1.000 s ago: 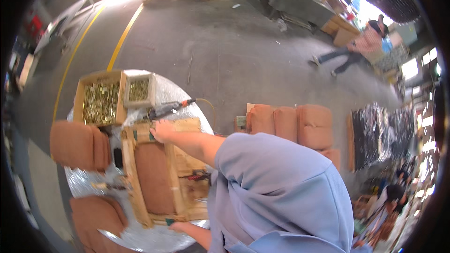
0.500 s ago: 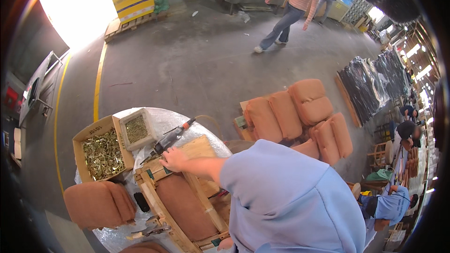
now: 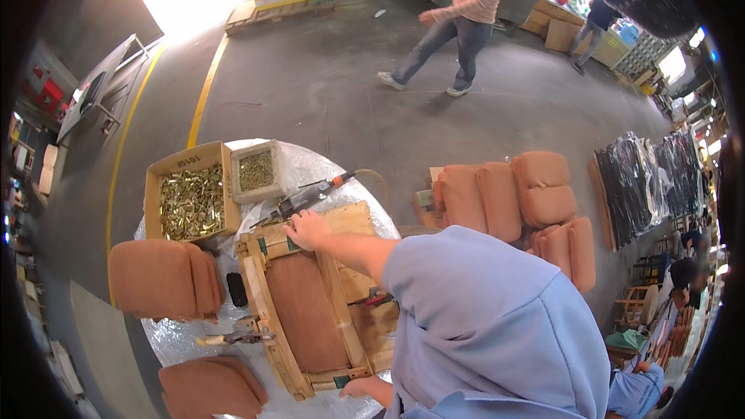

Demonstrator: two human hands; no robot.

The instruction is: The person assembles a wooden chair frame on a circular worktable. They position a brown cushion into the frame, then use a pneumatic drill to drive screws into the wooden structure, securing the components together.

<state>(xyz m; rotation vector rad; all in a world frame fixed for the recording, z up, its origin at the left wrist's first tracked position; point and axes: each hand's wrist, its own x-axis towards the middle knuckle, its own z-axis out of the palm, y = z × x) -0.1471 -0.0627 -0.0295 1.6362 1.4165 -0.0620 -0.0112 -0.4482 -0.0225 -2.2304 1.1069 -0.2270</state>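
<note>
Clear plastic wrap point(image 3: 174, 341) covers the round worktop point(image 3: 317, 164), with bare strips along its left and upper-right edges. By the upper-left edge, a cardboard box point(image 3: 230, 203) holds brass-coloured metal pieces point(image 3: 186, 206); a smaller tub point(image 3: 261, 195) beside it holds finer ones. Brown cushions point(image 3: 151, 279) crowd the left edge, then the wooden frame point(image 3: 341, 310) (brown panel point(image 3: 305, 314) inside) fills the worktop's middle. The right hand point(image 3: 309, 231) curls closed over its upper rail, a power tool point(image 3: 314, 192) just beyond; the left hand point(image 3: 363, 388) is at its lower end, grip too hidden to tell.
</note>
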